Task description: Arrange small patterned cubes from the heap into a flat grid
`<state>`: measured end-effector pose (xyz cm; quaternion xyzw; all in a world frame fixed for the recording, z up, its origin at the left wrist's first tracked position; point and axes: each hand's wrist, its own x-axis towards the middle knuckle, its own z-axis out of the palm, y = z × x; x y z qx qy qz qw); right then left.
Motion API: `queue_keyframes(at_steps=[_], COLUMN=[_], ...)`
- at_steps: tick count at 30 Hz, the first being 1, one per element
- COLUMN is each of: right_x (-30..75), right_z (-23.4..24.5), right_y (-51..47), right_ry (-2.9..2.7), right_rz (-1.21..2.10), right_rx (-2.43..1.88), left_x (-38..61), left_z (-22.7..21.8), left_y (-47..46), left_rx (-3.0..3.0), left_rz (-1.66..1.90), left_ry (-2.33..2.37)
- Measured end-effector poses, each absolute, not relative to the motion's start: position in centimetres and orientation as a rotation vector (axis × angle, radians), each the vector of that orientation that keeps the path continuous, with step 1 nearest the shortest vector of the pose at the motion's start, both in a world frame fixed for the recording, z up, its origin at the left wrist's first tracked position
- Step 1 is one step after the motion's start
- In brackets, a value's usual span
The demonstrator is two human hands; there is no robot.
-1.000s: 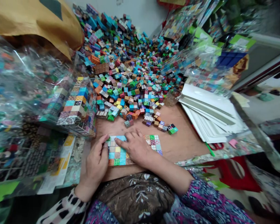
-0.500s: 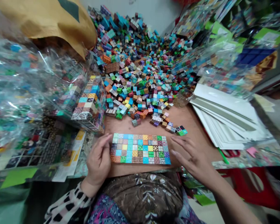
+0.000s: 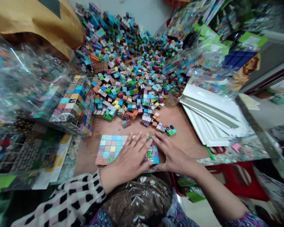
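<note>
A flat rectangular block of small colourful patterned cubes [image 3: 107,148] lies on the brown board near the front edge. Across its middle and right part rests my left hand [image 3: 132,154], flat with fingers a little spread, hiding many of the cubes. My right hand [image 3: 172,154] is at the block's right end, fingers stretched and thumb apart, its fingertips at the corner; whether they press on it I cannot tell. Just beyond the right hand sit a few loose cubes [image 3: 170,130].
A large heap of loose cubes [image 3: 132,72] rises at the back. To the left stand a wrapped stack of cubes [image 3: 71,104] and clear plastic bags. On the right are white cards [image 3: 213,116], red-handled scissors [image 3: 219,150] and a blue tray [image 3: 239,59]. Brown board [image 3: 182,129] surrounds the block.
My left hand has moved right from the block's left end onto its top. My right hand has come in closer to the right end. The whole view has shifted somewhat.
</note>
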<state>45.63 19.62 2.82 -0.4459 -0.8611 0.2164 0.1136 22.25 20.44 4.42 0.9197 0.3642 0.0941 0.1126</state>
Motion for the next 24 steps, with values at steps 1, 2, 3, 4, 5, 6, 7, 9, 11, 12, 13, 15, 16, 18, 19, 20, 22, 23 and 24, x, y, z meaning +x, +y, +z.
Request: queue_keyframes(at_steps=[1,2,3,4,5,6,7,9,11,12,13,15,16,18,19,20,22,23,24], right_x=[45.6,45.6,45.6,45.6,45.6,45.5,45.5,45.5,45.4,45.4,45.4,45.4,45.5,45.8,46.1,46.4,47.3,47.7,48.1], right_z=[2.7,2.6,2.5,2.5,2.5,2.5,2.5,2.5,2.4,2.4,2.4,2.4,2.4,2.4,2.4,2.3,2.2,2.1,2.1], right_y=[19.9,20.1,20.3,20.5,20.6,20.7,20.7,20.7,20.6,20.6,20.5,20.4,20.4,20.3,20.2,20.1,19.8,19.6,19.4], right_ry=[-2.547,-2.565,-2.576,-2.578,-2.575,-2.57,-2.564,-2.547,-2.528,-2.52,-2.512,-2.502,-2.498,-2.49,-2.487,-2.485,-2.483,-2.48,-2.472], right_rz=[0.622,0.612,0.607,0.603,0.6,0.594,0.584,0.553,0.523,0.512,0.503,0.493,0.492,0.482,0.47,0.456,0.428,0.42,0.418], right_rx=[-1.284,-1.266,-1.256,-1.252,-1.251,-1.248,-1.239,-1.214,-1.206,-1.21,-1.218,-1.229,-1.226,-1.211,-1.207,-1.21,-1.235,-1.25,-1.26], left_x=[22.7,23.0,23.2,23.3,23.2,23.2,23.1,22.9,22.8,22.8,22.8,22.8,22.8,22.8,22.8,22.8,22.7,22.7,22.7], left_z=[4.3,4.0,3.8,3.5,3.2,3.0,2.8,2.7,2.6,2.6,2.5,2.5,2.5,2.4,2.4,2.4,2.4,2.4,2.4], left_y=[20.6,20.7,20.8,20.9,21.0,21.0,21.1,21.1,21.0,21.0,21.0,20.9,20.9,20.9,20.9,20.9,20.8,20.8,20.8], left_rx=[2.704,2.708,2.711,2.718,2.727,2.739,2.752,2.778,2.804,2.816,2.827,2.84,2.842,2.838,2.834,2.83,2.819,2.814,2.808], left_rz=[0.223,0.177,0.141,0.114,0.093,0.079,0.072,0.075,0.099,0.114,0.126,0.14,0.142,0.136,0.129,0.124,0.119,0.122,0.124], left_ry=[1.08,1.088,1.094,1.093,1.083,1.073,1.063,1.053,1.047,1.045,1.044,1.049,1.054,1.058,1.056,1.052,1.047,1.047,1.049])
